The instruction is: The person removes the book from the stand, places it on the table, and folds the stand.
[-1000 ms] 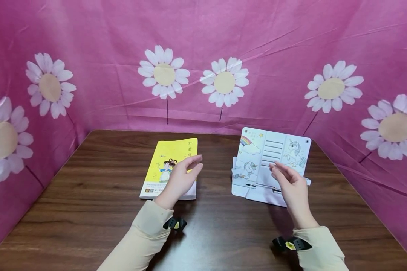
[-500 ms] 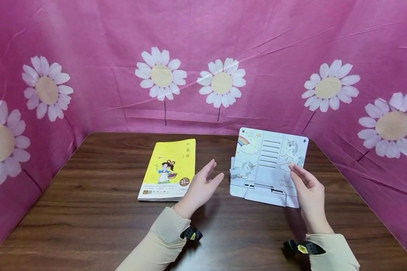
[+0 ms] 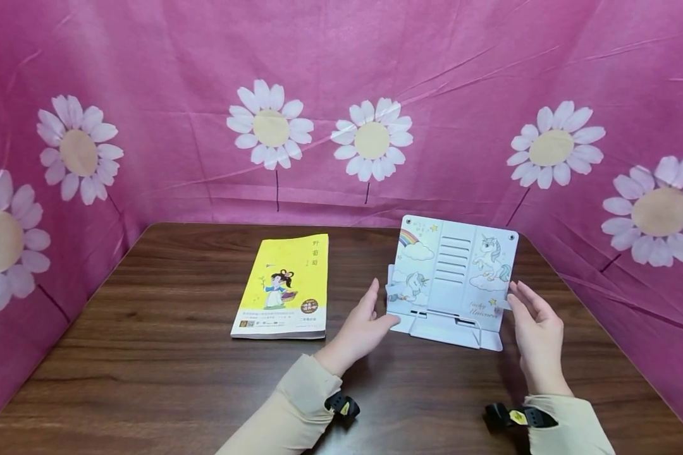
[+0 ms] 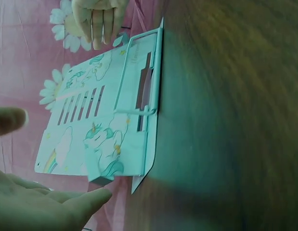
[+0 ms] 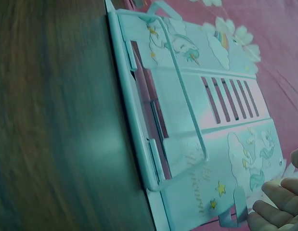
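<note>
A white book stand printed with unicorns and a rainbow stands tilted back on the table, with slots up its middle and a wire bar folded across its lower front. Beside its left edge is my left hand, fingers extended and thumb apart, the thumb tip overlapping the lower left corner in the head view. My right hand is at the other edge, fingers loosely bent, fingertips right by the small side clip. Another side clip sticks out near my left fingers. Neither hand grips anything.
A yellow paperback book with a cartoon figure on its cover lies flat left of the stand. Both sit on a dark wooden table. Behind hangs a pink cloth with large white daisies.
My left hand has moved right, from over the yellow book to the stand's left edge. My right hand has shifted right, from in front of the stand to its right edge.
</note>
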{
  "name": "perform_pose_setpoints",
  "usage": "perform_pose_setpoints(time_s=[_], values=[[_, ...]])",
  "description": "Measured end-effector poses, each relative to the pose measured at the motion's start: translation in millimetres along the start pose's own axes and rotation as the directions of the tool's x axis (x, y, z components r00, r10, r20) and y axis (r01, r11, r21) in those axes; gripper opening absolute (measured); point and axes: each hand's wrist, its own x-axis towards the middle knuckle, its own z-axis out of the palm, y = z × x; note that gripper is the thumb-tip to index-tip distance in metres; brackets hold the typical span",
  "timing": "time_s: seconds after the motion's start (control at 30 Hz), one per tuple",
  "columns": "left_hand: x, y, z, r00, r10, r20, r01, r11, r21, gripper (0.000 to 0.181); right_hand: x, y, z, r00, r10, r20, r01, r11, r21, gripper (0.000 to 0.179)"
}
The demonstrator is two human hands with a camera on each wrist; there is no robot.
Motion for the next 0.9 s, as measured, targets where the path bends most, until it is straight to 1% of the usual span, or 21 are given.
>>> perform_pose_setpoints(time_s=[0.07,0.2,0.37,0.4,0.47,0.6,0.7,0.8,0.9], values=[[-0.3,-0.8,3.2,1.0,-0.007,0.013,0.008,1.0,-0.023,0.085,1.6,2,-3,1.0,0.01,-0.013,-0.01,1.0,0.0,0.048],[-1.3,-0.7,8.2,0.999,0.007,0.052,-0.003,0.998,-0.07,0.094,5.6,7,-9,0.998,0.057,-0.023,-0.057,0.998,0.006,0.05],[0.4,1.0,13.0,0.991,0.046,0.123,-0.029,0.99,-0.135,0.103,13.2,14,-13,0.99,0.136,0.026,-0.137,0.989,0.053,0.059],[1.0,1.1,13.9,0.99,0.05,0.131,-0.031,0.99,-0.137,0.105,14.7,15,-14,0.988,0.148,0.04,-0.15,0.987,0.065,0.062],[1.4,1.6,15.2,0.99,0.039,0.135,-0.023,0.993,-0.116,0.106,17.3,18,-15,0.983,0.172,0.063,-0.177,0.981,0.078,0.066],[2.1,1.9,17.1,0.993,-0.023,0.117,0.03,0.998,-0.056,0.109,21.1,21,-17,0.973,0.209,0.099,-0.22,0.967,0.129,0.072],[3.8,1.4,18.0,0.991,-0.064,0.116,0.072,0.995,-0.065,0.109,22.7,23,-19,0.97,0.201,0.134,-0.226,0.953,0.202,0.077],[5.8,1.3,19.1,0.989,-0.081,0.125,0.093,0.991,-0.094,0.109,23.2,25,-21,0.969,0.17,0.177,-0.214,0.938,0.274,0.081],[7.2,1.4,19.6,0.988,-0.084,0.131,0.099,0.989,-0.109,0.109,22.6,25,-23,0.968,0.138,0.21,-0.199,0.931,0.305,0.084]])
